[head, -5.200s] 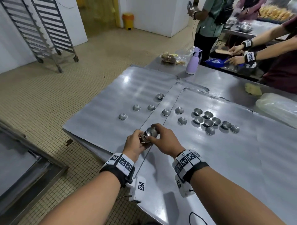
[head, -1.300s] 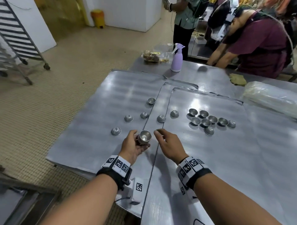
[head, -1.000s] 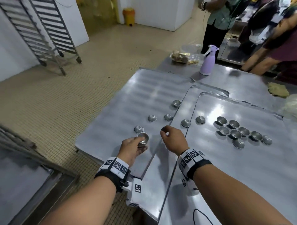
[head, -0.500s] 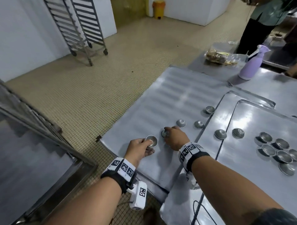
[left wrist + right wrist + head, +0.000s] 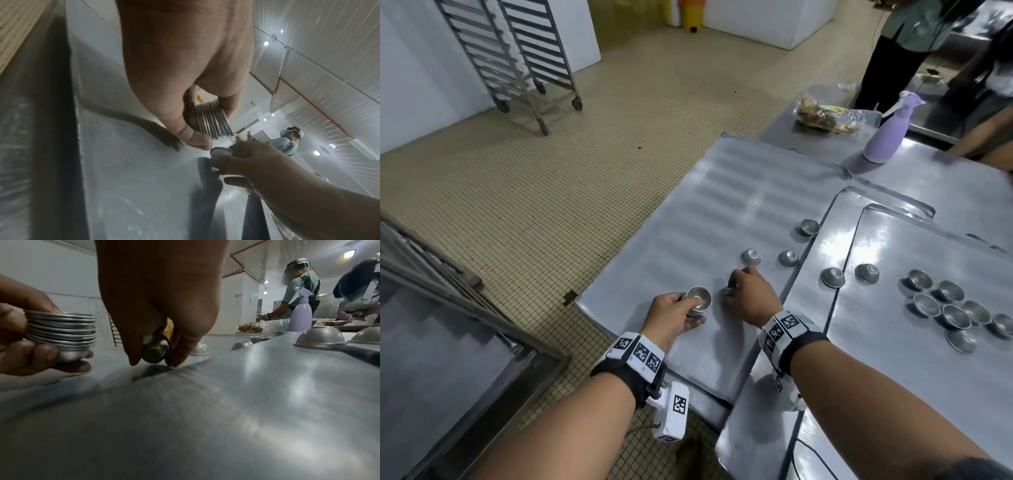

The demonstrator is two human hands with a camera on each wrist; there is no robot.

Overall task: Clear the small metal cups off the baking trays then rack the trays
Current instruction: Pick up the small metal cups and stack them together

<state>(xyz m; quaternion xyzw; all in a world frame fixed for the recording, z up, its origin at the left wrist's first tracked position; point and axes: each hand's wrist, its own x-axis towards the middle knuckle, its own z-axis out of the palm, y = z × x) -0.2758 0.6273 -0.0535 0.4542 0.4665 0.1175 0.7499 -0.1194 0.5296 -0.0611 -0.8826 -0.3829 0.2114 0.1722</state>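
Note:
My left hand (image 5: 678, 315) grips a nested stack of small metal cups (image 5: 698, 300) (image 5: 213, 120) (image 5: 61, 331), mouth up, just above the left baking tray (image 5: 688, 219). Beside it, my right hand (image 5: 743, 294) pinches a single metal cup (image 5: 156, 350) (image 5: 220, 151) tilted on its side, its fingertips (image 5: 174, 363) touching the tray. Upside-down cups (image 5: 751, 257) (image 5: 788, 259) and one upright cup (image 5: 809, 226) lie farther along that tray. Two more overturned cups (image 5: 832, 277) (image 5: 866, 273) and a cluster of several cups (image 5: 952, 308) sit on the overlapping trays (image 5: 893, 359) to the right.
A lilac spray bottle (image 5: 887, 135) and a plastic bag of food (image 5: 825, 116) stand at the table's far end. Other people (image 5: 907, 44) work beyond it. Wheeled tray racks (image 5: 517, 58) stand across the tiled floor at far left. A metal rack frame (image 5: 448, 301) is close on my left.
My head has turned left. My right hand reached left onto the left tray and picked up the nearest overturned cup; my left hand kept holding the stack beside it.

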